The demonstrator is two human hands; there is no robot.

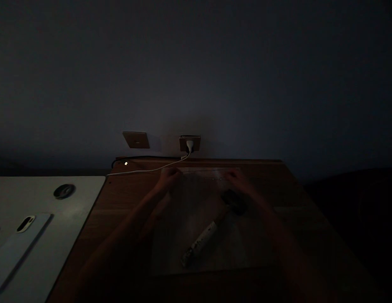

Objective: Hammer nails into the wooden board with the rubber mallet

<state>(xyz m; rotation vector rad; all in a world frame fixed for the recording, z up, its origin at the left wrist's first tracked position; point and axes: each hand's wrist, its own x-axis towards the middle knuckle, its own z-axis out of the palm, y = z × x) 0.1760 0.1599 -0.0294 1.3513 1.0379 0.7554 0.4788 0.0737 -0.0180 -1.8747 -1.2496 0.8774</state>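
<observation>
The scene is very dark. My left hand [169,177] and my right hand [237,180] both reach to the far edge of a thin clear sheet or bag [202,235] lying on the wooden table [120,210]. Each hand looks closed on that far edge, though the fingers are dim. On the sheet lies a hammer [211,231] with a pale handle pointing toward me and a dark head near my right hand.
A white cable [151,169] runs from a wall socket [190,143] across the table's back edge to a small lit device [126,163]. A white surface [41,261] on the left holds a phone [19,244] and a dark round object [64,191].
</observation>
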